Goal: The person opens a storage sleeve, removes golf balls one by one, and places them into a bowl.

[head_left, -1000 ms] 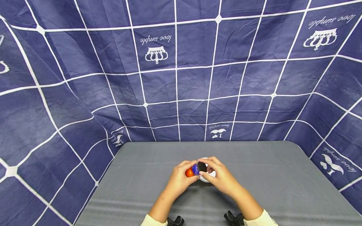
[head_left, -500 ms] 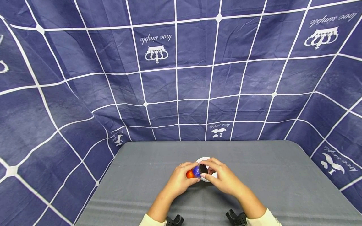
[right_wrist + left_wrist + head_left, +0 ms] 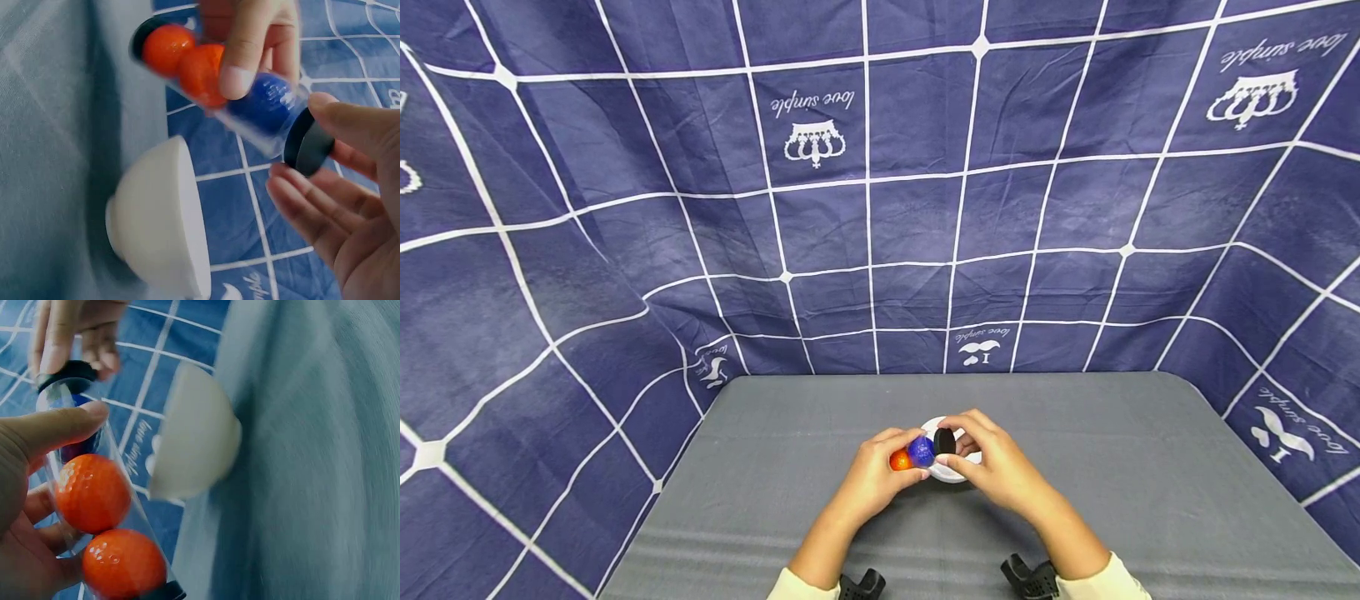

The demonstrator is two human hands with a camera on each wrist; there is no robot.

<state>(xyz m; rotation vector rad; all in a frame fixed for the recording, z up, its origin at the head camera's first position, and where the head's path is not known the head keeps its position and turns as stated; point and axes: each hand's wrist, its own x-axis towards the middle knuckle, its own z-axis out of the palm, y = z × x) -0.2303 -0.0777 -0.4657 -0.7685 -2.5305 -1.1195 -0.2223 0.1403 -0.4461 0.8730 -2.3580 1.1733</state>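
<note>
My left hand (image 3: pixel 872 468) grips a clear plastic tube (image 3: pixel 251 141) around its side. Inside it are two orange golf balls (image 3: pixel 94 494) and a blue golf ball (image 3: pixel 264 103), the blue one nearest the right-hand end. A black cap (image 3: pixel 307 145) at that end is pinched between thumb and fingers of my right hand (image 3: pixel 992 460). In the right wrist view the cap is tilted, right at the tube's mouth. Another black cap (image 3: pixel 164 592) covers the opposite end. Just beyond the hands, a white bowl (image 3: pixel 197 437) stands on the table.
Small white round shapes (image 3: pixel 152 464) show at the bowl's rim in the left wrist view. Grey cloth covers the table (image 3: pixel 790 433). A blue curtain with white grid lines (image 3: pixel 910 225) hangs behind and at both sides.
The black cap in my right hand has shifted right, away from the blue ball, which now shows more fully. My left hand with the tube has moved slightly left.
</note>
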